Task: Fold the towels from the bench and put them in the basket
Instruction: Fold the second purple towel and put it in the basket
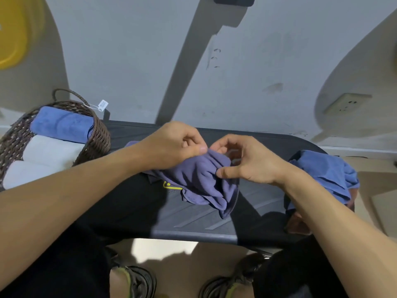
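- Head view, basket (97,134): wicker, at the left end of the bench (268,145); three rolled or folded towels lie in it, one blue towel (61,125) at the back and two white towels (50,154) nearer, so that share looks done.
- Head view, hands: left hand (171,145) and right hand (247,160) both pinch the bunched purple towel (206,181) at mid-bench, each grip clasping cloth; no fold is formed yet.
- Head view, right end: a crumpled light-blue towel (328,173) waits, with something brownish below it, possibly another cloth.
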`<state>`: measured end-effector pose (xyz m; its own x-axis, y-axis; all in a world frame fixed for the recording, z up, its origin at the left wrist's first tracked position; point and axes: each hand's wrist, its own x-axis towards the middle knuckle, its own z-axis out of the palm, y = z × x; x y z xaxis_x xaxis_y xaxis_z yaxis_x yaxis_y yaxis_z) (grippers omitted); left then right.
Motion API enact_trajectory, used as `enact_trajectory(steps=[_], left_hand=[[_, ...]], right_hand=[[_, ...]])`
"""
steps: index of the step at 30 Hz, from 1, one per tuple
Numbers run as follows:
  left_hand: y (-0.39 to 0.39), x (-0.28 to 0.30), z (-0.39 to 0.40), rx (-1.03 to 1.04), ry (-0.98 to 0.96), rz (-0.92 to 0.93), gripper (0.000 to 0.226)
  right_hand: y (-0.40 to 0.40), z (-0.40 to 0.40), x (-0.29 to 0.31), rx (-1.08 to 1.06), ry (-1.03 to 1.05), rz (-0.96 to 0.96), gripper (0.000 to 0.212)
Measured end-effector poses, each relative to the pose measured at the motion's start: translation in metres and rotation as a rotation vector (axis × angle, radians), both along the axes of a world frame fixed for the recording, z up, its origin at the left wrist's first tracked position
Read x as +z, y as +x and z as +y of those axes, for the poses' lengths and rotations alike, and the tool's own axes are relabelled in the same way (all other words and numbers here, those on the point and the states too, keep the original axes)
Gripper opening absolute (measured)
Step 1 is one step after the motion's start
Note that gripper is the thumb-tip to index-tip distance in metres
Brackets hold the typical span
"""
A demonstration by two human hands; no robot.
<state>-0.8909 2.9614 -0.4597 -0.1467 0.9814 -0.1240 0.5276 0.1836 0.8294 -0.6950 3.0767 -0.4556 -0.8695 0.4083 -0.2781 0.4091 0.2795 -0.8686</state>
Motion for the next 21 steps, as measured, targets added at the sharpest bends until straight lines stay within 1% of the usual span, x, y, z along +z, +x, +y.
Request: enact_trajectory(steps=[3,4,6,8,10,12,13,14,15,16,18,19,20,21], left_hand=[[-0.013,0.005,0.002,0.146,0.094,0.040,0.010],[-0.018,0.007,0.002,0.199,0.115,0.041,0.011],[-0.030,0.008,0.001,0.301,0.132,0.018,0.013],[-0.040,0.007,0.001,0.356,0.136,0.020,0.015],[-0.047,0.007,-0.001,0.394,0.154,0.118,0.015],[-0.054,0.006,-0.003,0.445,0.168,0.204,0.015],[-0.058,0.006,-0.003,0.471,0.163,0.227,0.016],[-0.062,0.006,-0.003,0.496,0.156,0.239,0.017],[-0.066,0.005,-0.003,0.517,0.150,0.241,0.017],[-0.070,0.005,-0.003,0.536,0.146,0.236,0.018],[-0.074,0.004,-0.004,0.564,0.131,0.203,0.020],[-0.076,0.003,-0.004,0.569,0.120,0.189,0.021],[-0.076,0.002,-0.004,0.566,0.111,0.185,0.020],[-0.076,0.002,-0.005,0.560,0.106,0.188,0.019]], right_hand=[[-0.002,0.006,-0.018,0.128,0.127,-0.237,0.023],[-0.003,0.006,-0.026,0.140,0.143,-0.289,0.019],[-0.005,0.005,-0.038,0.118,0.100,-0.327,0.014],[-0.006,0.005,-0.044,0.062,-0.001,-0.316,0.021],[-0.008,0.009,-0.045,-0.039,-0.107,-0.265,0.031],[-0.009,0.015,-0.042,-0.164,-0.247,-0.140,0.021],[-0.008,0.018,-0.040,-0.226,-0.313,-0.068,0.015],[-0.007,0.023,-0.038,-0.270,-0.352,-0.016,0.013],[-0.004,0.027,-0.035,-0.287,-0.370,0.013,0.021],[-0.001,0.031,-0.032,-0.276,-0.388,0.022,0.034],[0.006,0.039,-0.026,-0.210,-0.449,-0.017,0.052],[0.009,0.042,-0.023,-0.152,-0.468,-0.053,0.057],[0.013,0.046,-0.021,-0.083,-0.473,-0.092,0.058],[0.017,0.049,-0.020,-0.019,-0.457,-0.131,0.054]])
